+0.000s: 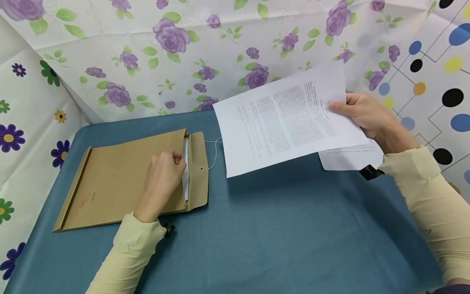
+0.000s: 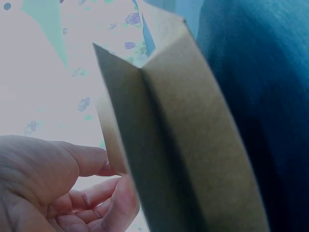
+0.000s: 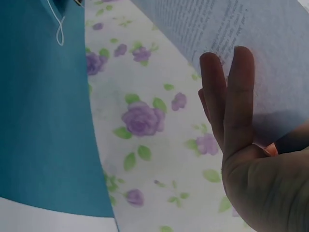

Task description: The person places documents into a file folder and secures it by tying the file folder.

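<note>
A brown paper document envelope (image 1: pixel 121 175) lies on the left of the table, its flap (image 1: pixel 198 175) folded out to the right. White paper (image 1: pixel 185 163) shows inside its mouth. My left hand (image 1: pixel 164 175) pinches the upper edge of that mouth between thumb and curled fingers; in the left wrist view the thumb (image 2: pixel 84 157) presses on the brown edge. Held up over the table, a printed sheet of paper (image 1: pixel 282 118) tilts from my right hand (image 1: pixel 367 114), which grips its right edge with the thumb on the printed face. In the right wrist view, fingers (image 3: pixel 240 92) stretch along the sheet's back.
Another printed paper (image 1: pixel 352 157) lies on the blue tablecloth (image 1: pixel 279 237) below my right hand. A thin white string (image 1: pixel 215 153) loops from the envelope flap. A flowered white curtain (image 1: pixel 220 61) borders the back, with a dotted one (image 1: pixel 440 90) at the right.
</note>
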Demonstrator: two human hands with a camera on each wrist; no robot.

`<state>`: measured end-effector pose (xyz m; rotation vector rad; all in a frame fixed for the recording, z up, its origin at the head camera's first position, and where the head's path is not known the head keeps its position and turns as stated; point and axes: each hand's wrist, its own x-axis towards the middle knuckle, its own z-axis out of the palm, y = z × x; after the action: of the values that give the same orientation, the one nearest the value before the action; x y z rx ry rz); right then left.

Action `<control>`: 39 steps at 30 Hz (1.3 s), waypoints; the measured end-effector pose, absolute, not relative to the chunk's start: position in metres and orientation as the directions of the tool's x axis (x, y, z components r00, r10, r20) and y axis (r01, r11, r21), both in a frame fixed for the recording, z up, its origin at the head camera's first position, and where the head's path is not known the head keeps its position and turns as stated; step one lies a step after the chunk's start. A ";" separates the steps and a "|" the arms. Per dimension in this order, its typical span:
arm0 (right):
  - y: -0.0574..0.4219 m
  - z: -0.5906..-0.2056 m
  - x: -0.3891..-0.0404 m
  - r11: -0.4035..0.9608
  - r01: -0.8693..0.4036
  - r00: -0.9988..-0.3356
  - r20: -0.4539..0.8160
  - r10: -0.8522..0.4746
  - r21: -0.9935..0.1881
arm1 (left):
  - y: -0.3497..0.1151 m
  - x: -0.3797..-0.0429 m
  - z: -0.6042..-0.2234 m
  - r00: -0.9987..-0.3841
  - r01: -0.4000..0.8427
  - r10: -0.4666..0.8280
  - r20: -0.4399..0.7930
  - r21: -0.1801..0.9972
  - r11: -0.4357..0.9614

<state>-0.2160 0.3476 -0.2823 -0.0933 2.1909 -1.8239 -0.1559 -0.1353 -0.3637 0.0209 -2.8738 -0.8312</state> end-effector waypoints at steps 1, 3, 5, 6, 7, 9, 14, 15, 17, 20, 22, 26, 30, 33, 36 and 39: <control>0.346 -0.285 -0.216 0.194 0.137 -0.954 -0.182 -0.239 -0.971 | -0.135 -0.156 -0.364 -0.989 0.029 -0.054 0.141 0.532 0.846; 0.342 -0.290 -0.217 0.195 0.151 -0.945 -0.199 -0.258 -0.969 | -0.136 -0.156 -0.364 -0.988 0.031 -0.054 0.144 0.531 0.847; 0.339 -0.295 -0.217 0.202 0.160 -0.936 -0.214 -0.280 -0.966 | -0.136 -0.156 -0.364 -0.988 0.032 -0.054 0.146 0.529 0.848; 0.336 -0.298 -0.217 0.203 0.164 -0.931 -0.219 -0.291 -0.965 | -0.136 -0.156 -0.363 -0.988 0.032 -0.054 0.146 0.529 0.848; 0.334 -0.301 -0.217 0.209 0.167 -0.928 -0.226 -0.297 -0.963 | -0.136 -0.156 -0.363 -0.988 0.031 -0.054 0.145 0.528 0.848; 0.328 -0.306 -0.218 0.217 0.174 -0.919 -0.238 -0.313 -0.960 | -0.136 -0.156 -0.363 -0.988 0.028 -0.056 0.142 0.529 0.848; 0.312 -0.320 -0.219 0.225 0.203 -0.901 -0.271 -0.339 -0.953 | -0.136 -0.155 -0.363 -0.989 0.026 -0.055 0.137 0.529 0.849; 0.309 -0.322 -0.220 0.224 0.209 -0.896 -0.278 -0.347 -0.952 | -0.137 -0.155 -0.363 -0.989 0.029 -0.054 0.140 0.527 0.850; 0.302 -0.327 -0.220 0.220 0.225 -0.885 -0.294 -0.362 -0.949 | -0.137 -0.155 -0.362 -0.989 0.033 -0.050 0.140 0.530 0.847; 0.293 -0.333 -0.221 0.203 0.242 -0.870 -0.305 -0.388 -0.949 | -0.137 -0.154 -0.362 -0.990 0.036 -0.045 0.137 0.535 0.844; 0.287 -0.336 -0.222 0.194 0.248 -0.864 -0.308 -0.400 -0.949 | -0.137 -0.154 -0.362 -0.991 0.032 -0.045 0.129 0.539 0.842; 0.278 -0.342 -0.223 0.182 0.253 -0.862 -0.307 -0.404 -0.950 | -0.137 -0.154 -0.362 -0.992 0.026 -0.046 0.119 0.539 0.842; 0.271 -0.347 -0.224 0.180 0.253 -0.863 -0.306 -0.403 -0.951 | -0.137 -0.154 -0.361 -0.993 0.018 -0.049 0.110 0.540 0.842; 0.265 -0.350 -0.225 0.179 0.250 -0.861 -0.303 -0.408 -0.952 | -0.137 -0.154 -0.361 -0.993 0.011 -0.056 0.106 0.540 0.842; 0.259 -0.353 -0.225 0.177 0.243 -0.860 -0.296 -0.415 -0.954 | -0.136 -0.153 -0.360 -0.992 0.007 -0.060 0.107 0.539 0.842; 0.254 -0.356 -0.226 0.157 0.248 -0.858 -0.292 -0.423 -0.956 | -0.136 -0.153 -0.360 -0.992 0.004 -0.063 0.106 0.538 0.843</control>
<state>-0.2258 0.2543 -0.3560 -0.1664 1.9370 -1.7515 -0.1527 -0.1357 -0.3602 0.0463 -2.9006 -0.8475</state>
